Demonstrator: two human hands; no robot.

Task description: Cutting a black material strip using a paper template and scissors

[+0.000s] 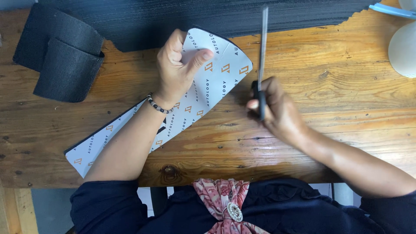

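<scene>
My left hand (177,71) pinches the upper end of a long white curved sheet (216,82) printed with small orange marks, its underside black; the sheet lies diagonally across the wooden table (346,99). A beaded bracelet circles that wrist. My right hand (277,108) grips the dark handles of a pair of scissors (262,47), blades together and pointing away from me, just right of the sheet's rounded tip.
A large black textured fabric piece (208,17) covers the table's far edge. Folded black material (60,52) rests at the far left. A white rounded object (403,50) and a light blue tool (394,9) sit at the far right corner.
</scene>
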